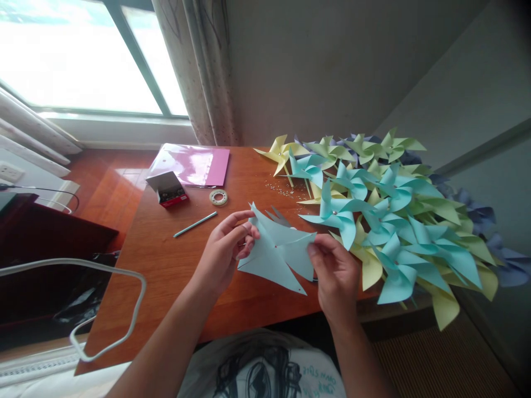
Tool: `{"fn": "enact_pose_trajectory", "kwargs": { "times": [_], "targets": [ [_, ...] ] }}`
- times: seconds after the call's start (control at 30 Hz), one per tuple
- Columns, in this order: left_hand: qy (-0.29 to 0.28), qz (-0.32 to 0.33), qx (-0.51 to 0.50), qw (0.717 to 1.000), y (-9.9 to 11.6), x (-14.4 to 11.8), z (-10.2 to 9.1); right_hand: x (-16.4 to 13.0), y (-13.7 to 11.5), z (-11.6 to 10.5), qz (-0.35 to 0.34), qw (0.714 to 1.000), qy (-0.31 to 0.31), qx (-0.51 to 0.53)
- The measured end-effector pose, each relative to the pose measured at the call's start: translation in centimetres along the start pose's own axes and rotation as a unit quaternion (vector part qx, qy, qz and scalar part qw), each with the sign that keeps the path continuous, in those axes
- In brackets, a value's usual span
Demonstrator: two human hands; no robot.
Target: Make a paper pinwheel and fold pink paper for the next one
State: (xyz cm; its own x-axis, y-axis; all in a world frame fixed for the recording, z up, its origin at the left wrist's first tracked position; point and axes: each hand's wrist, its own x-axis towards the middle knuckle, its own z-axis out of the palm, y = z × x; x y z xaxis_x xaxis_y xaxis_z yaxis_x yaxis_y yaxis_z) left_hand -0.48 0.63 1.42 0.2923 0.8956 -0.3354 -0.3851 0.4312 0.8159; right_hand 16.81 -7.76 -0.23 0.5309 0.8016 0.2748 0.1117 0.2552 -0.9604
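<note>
Between my hands is a light blue paper pinwheel sheet (269,260), cut in from its corners, with a small hole at its middle and another near its lower tip. My left hand (232,243) pinches its upper left corner. At the right edge, my right hand (336,271) grips another corner between thumb and fingers. Just behind the paper, partly hidden by it, scissor blades (280,215) stick out on the table. A light blue paper stick (194,224) lies on the wood left of my left hand.
Many finished pinwheels (390,221) in blue, green, yellow and purple cover the right side of the table (153,287). Small metal bits (286,190) lie scattered near them. Further back are a roll of tape (218,197), an open small box (171,190) and pink paper (207,166). A white cable (141,298) loops at left.
</note>
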Motion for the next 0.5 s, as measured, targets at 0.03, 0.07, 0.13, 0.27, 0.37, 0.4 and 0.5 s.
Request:
{"fn": "enact_pose_trajectory", "kwargs": {
  "times": [0.03,0.07,0.13,0.27,0.37,0.4,0.5],
  "targets": [
    [-0.005,-0.006,-0.006,1.000,0.01,0.01,-0.01,0.01,-0.06,0.03,0.000,1.000,0.000,-0.002],
    [-0.008,-0.010,-0.013,1.000,0.02,0.02,0.00,0.01,-0.12,0.04,0.000,1.000,0.000,-0.005],
    [-0.009,-0.012,-0.024,1.000,0.08,0.05,0.05,-0.04,-0.16,-0.01,0.008,1.000,-0.003,-0.007],
    [0.011,0.010,-0.029,0.999,0.11,0.11,0.04,-0.35,0.14,-0.37,0.064,0.998,-0.015,-0.007],
    [0.038,0.032,-0.023,0.999,0.03,0.19,-0.14,-0.64,0.55,-0.65,0.121,0.992,-0.018,-0.008],
    [0.047,0.041,-0.018,0.998,-0.02,0.23,-0.21,-0.72,0.64,-0.70,0.139,0.990,-0.021,-0.007],
    [0.065,0.079,0.005,0.995,-0.18,0.32,-0.41,-0.96,0.70,-0.72,0.192,0.979,-0.061,0.003]
  ]
}}
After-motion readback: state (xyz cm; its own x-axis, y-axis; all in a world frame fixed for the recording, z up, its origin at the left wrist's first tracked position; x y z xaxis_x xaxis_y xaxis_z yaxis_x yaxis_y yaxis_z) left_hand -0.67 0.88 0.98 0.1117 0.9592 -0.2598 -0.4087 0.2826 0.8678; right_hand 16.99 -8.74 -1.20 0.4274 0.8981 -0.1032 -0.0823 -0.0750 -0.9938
